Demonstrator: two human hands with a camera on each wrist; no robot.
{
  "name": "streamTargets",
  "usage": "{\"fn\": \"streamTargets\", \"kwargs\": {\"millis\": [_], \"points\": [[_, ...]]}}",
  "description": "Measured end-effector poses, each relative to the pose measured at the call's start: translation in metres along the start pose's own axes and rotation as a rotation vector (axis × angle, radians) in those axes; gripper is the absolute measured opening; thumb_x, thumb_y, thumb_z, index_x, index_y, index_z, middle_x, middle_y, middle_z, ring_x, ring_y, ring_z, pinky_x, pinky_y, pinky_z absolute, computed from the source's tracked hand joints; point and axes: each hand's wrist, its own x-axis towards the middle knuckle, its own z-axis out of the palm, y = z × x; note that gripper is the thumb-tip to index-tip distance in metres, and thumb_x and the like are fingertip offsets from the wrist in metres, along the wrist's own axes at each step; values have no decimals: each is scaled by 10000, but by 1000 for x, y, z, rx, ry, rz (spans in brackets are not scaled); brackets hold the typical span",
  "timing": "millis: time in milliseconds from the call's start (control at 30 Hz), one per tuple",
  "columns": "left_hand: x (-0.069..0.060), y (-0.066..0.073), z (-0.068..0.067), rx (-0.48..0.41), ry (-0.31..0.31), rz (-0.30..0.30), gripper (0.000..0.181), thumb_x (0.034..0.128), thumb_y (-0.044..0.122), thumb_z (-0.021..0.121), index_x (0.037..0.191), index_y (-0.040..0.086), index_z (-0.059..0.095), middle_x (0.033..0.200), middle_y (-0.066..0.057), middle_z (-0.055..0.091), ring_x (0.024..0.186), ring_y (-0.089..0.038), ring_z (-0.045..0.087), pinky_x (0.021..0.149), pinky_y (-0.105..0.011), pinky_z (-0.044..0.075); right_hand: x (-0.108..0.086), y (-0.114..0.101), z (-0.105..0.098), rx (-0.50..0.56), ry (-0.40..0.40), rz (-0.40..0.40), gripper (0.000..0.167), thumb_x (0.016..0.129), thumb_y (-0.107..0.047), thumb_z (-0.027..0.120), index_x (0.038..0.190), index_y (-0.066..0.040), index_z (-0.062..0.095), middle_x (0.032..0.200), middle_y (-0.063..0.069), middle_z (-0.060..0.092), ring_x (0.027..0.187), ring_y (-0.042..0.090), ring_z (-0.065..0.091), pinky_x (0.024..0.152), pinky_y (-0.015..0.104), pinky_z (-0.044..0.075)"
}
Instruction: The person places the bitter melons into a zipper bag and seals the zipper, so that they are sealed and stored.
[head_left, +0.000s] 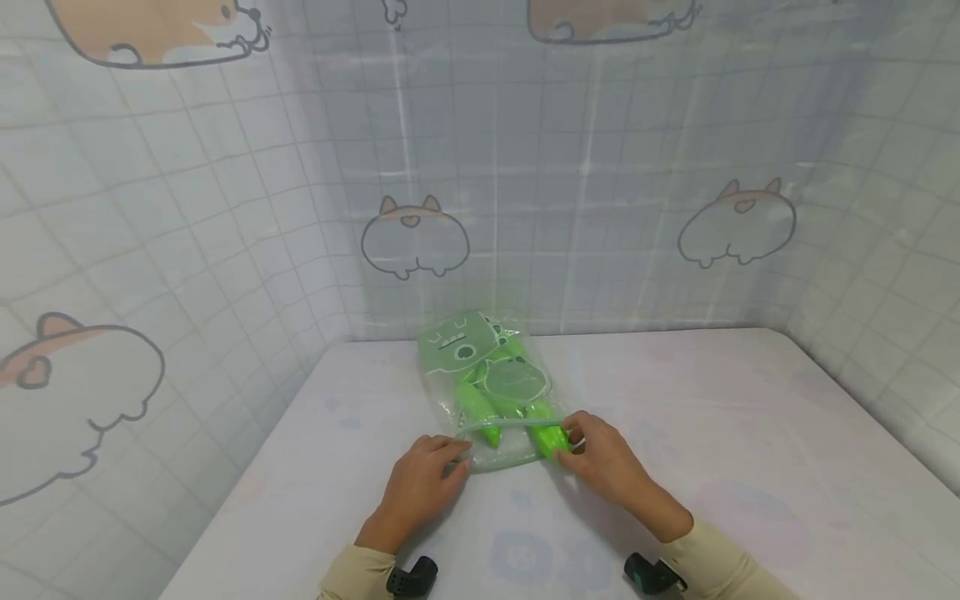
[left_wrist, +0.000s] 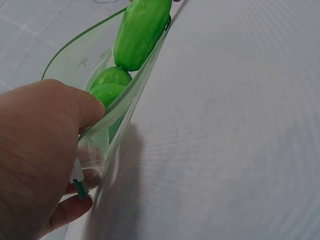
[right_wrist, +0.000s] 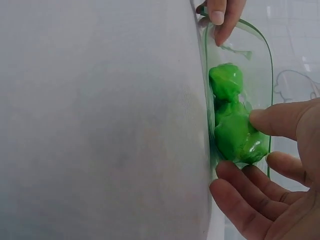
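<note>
A clear zip pouch (head_left: 491, 458) with green cartoon prints lies on the table, its mouth toward me. Several glossy green peppers (head_left: 475, 408) show through it. At the mouth's right side, one green pepper (left_wrist: 142, 35) pokes out. My left hand (head_left: 423, 483) pinches the left corner of the mouth, thumb on the rim, beside the zip slider (left_wrist: 80, 185). My right hand (head_left: 607, 462) holds the end of the protruding pepper at the right corner, with the thumb (right_wrist: 270, 120) on it and the other fingers bent close by. Part of the peppers is hidden behind the printed panels.
The white table (head_left: 675, 400) has faint pastel prints and stretches out on both sides of the pouch. Behind it hangs a gridded curtain (head_left: 570, 183) with cartoon animals, with more curtain at left and right. A dark band (head_left: 412, 577) is on each wrist.
</note>
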Motion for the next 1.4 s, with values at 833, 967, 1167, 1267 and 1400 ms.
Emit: {"fn": "streamTargets", "kwargs": {"millis": [833, 967, 1167, 1267, 1400], "points": [[1, -2, 2, -7, 25, 17, 228, 892, 287, 745, 1100, 200, 783, 1062, 17, 722, 932, -177, 626, 761, -377, 543, -38, -11, -14, -353, -46, -451, 350, 871, -178, 775, 1203, -108, 686, 1328, 62, 609, 1230, 236, 576, 981, 409, 500], [1, -2, 2, -9, 25, 21, 229, 895, 284, 744, 1103, 195, 782, 1062, 17, 721, 940, -180, 628, 769, -380, 544, -41, -12, -14, -370, -99, -505, 362, 881, -181, 758, 1227, -101, 686, 1357, 66, 597, 1263, 237, 556, 1002, 413, 486], [0, -2, 2, -15, 14, 11, 236, 901, 288, 739, 1112, 192, 780, 1075, 12, 719, 947, -181, 625, 775, -384, 543, -41, -10, -11, -418, -148, -547, 310, 880, -196, 754, 1176, -113, 714, 1396, 110, 566, 1290, 267, 536, 1006, 432, 483], [0, -1, 2, -14, 7, 1, 233, 902, 288, 736, 1111, 196, 781, 1079, 15, 717, 950, -177, 622, 776, -384, 542, -38, -8, -9, -425, -143, -558, 306, 890, -202, 743, 1181, -114, 714, 1411, 121, 552, 1299, 272, 529, 1007, 433, 482], [0, -1, 3, -10, 5, -2, 232, 902, 286, 735, 1111, 196, 781, 1080, 15, 715, 953, -177, 621, 774, -385, 541, -35, -9, -5, -414, -138, -562, 302, 896, -182, 728, 1186, -97, 705, 1428, 154, 527, 1309, 301, 516, 1010, 456, 475]]}}
